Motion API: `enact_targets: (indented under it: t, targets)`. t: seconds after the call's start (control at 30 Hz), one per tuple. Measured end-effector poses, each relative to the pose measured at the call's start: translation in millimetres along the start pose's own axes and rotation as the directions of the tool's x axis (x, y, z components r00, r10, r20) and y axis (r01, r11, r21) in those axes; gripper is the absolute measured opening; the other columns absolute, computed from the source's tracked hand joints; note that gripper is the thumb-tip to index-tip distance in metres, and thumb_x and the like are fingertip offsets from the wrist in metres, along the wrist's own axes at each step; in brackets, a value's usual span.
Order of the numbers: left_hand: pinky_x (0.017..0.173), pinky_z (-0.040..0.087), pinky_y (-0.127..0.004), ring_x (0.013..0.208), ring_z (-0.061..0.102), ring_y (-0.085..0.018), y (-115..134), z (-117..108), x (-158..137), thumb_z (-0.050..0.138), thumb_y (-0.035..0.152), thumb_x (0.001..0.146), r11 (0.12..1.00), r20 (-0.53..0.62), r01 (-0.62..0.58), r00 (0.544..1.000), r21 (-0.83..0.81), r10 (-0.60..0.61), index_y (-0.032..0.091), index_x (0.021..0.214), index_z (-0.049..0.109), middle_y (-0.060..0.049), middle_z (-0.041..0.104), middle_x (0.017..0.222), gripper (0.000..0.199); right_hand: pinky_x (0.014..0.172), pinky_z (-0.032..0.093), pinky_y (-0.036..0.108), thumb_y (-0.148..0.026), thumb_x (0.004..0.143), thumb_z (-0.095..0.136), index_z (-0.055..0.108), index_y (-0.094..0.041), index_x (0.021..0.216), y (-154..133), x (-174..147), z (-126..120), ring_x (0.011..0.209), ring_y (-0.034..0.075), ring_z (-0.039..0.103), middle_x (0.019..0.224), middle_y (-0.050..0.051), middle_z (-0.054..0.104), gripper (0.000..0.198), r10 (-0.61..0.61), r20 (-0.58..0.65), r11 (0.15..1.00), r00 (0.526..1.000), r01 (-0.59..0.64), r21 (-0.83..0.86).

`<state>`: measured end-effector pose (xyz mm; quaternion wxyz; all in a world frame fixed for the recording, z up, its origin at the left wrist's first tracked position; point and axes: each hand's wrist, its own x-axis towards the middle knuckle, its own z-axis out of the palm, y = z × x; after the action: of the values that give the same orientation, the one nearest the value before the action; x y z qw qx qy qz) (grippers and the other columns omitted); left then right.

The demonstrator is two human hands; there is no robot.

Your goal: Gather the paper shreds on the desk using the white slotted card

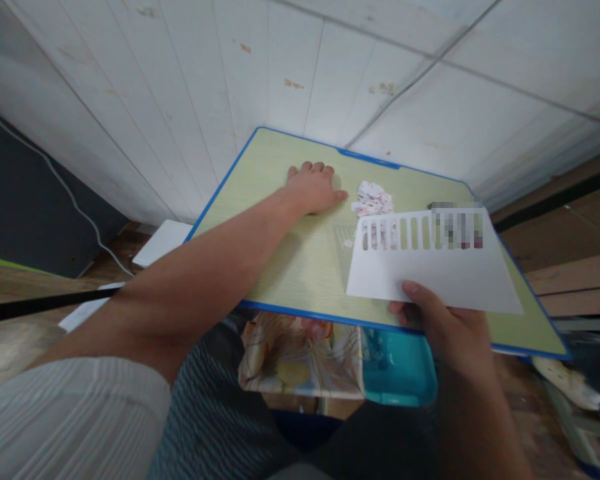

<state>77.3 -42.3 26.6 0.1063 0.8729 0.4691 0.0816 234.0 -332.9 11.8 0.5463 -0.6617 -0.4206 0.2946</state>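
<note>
My left hand lies palm down on the pale yellow-green tabletop, its fingers spread toward the wall side and nothing in it. My right hand pinches the near edge of a white sheet with a row of slots cut along its far side. The sheet is held over the right half of the table. Between my left hand and the sheet sits a small heap of white and pinkish paper scraps, some showing through the slots. Part of the sheet's far right is blurred out.
White plank wall stands behind the blue-edged table. Below its near edge are a patterned tray and a teal plastic tray. A cable runs down the wall. A white box is on the floor at left.
</note>
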Motion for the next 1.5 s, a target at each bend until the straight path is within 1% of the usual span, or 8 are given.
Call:
enact_targets:
  t: [0.23,0.37,0.47,0.63,0.83,1.13,1.37,1.5]
  targets:
    - [0.149,0.030,-0.068,0.182,0.039,-0.047,-2,2,2,0.053,0.072,0.116,1.000,-0.002,-0.007,1.000,-0.015,0.007,0.029,0.189,0.049,-0.015,0.050,0.195,0.084,0.057,0.067,0.034,-0.053,0.099,0.096,0.080,-0.023,0.069,3,-2,-15,0.056,0.024,0.073,0.064,0.008,0.078,0.045,0.001,0.160,0.993,0.987,0.018,-0.119]
    - [0.149,0.032,-0.067,0.181,0.041,-0.046,-1,1,1,0.054,0.070,0.117,1.000,-0.002,-0.005,1.000,-0.005,0.005,0.028,0.187,0.053,-0.016,0.051,0.194,0.082,0.050,0.061,0.033,-0.059,0.098,0.096,0.080,-0.022,0.072,4,-1,-11,0.051,0.021,0.067,0.064,0.006,0.076,0.048,-0.012,0.095,0.999,0.995,0.015,-0.034]
    - [0.149,0.032,-0.066,0.181,0.041,-0.046,0,-1,0,0.053,0.069,0.117,1.000,0.009,-0.002,1.000,0.005,0.002,0.026,0.186,0.053,-0.017,0.050,0.195,0.081,0.054,0.063,0.033,-0.060,0.097,0.097,0.078,-0.023,0.070,1,-2,-7,0.052,0.021,0.069,0.064,0.006,0.077,0.049,-0.037,0.049,0.996,0.998,0.041,-0.078]
    - [0.149,0.030,-0.068,0.182,0.039,-0.047,0,-1,-1,0.051,0.069,0.117,1.000,0.012,-0.007,1.000,-0.005,0.007,0.027,0.189,0.050,-0.016,0.048,0.196,0.083,0.059,0.066,0.036,-0.060,0.099,0.095,0.078,-0.025,0.068,-1,-5,-8,0.056,0.024,0.073,0.065,0.007,0.078,0.051,-0.007,0.153,0.991,0.988,0.028,-0.131]
    - [0.149,0.031,-0.066,0.183,0.039,-0.046,0,-1,1,0.054,0.069,0.117,1.000,0.016,-0.004,1.000,-0.003,0.004,0.025,0.186,0.053,-0.017,0.048,0.196,0.082,0.055,0.064,0.034,-0.064,0.097,0.096,0.079,-0.025,0.068,-5,-3,-3,0.052,0.022,0.070,0.062,0.005,0.075,0.052,-0.046,0.096,0.992,0.994,0.057,-0.116]
    - [0.148,0.033,-0.066,0.181,0.041,-0.046,0,-1,-2,0.052,0.068,0.117,1.000,-0.001,-0.015,1.000,0.000,0.015,0.025,0.186,0.054,-0.017,0.050,0.195,0.081,0.059,0.065,0.035,-0.068,0.101,0.093,0.079,-0.024,0.071,-3,-3,-8,0.056,0.023,0.072,0.065,0.007,0.077,0.055,-0.005,0.159,0.992,0.987,0.025,-0.124]
    - [0.148,0.034,-0.064,0.181,0.041,-0.045,1,-2,-3,0.053,0.068,0.118,1.000,0.004,-0.008,1.000,0.007,0.008,0.024,0.185,0.055,-0.018,0.051,0.194,0.080,0.066,0.068,0.036,-0.074,0.095,0.098,0.079,-0.025,0.064,-2,-6,-10,0.059,0.023,0.074,0.064,0.008,0.078,0.061,-0.077,0.185,0.975,0.980,0.113,-0.193]
    - [0.149,0.033,-0.064,0.181,0.041,-0.045,2,-4,-4,0.053,0.067,0.118,1.000,0.013,-0.005,1.000,0.018,0.005,0.023,0.186,0.054,-0.017,0.050,0.195,0.080,0.056,0.064,0.036,-0.071,0.094,0.099,0.081,-0.023,0.069,2,-5,-12,0.055,0.024,0.072,0.065,0.008,0.078,0.058,-0.030,0.153,0.993,0.988,0.047,-0.107]
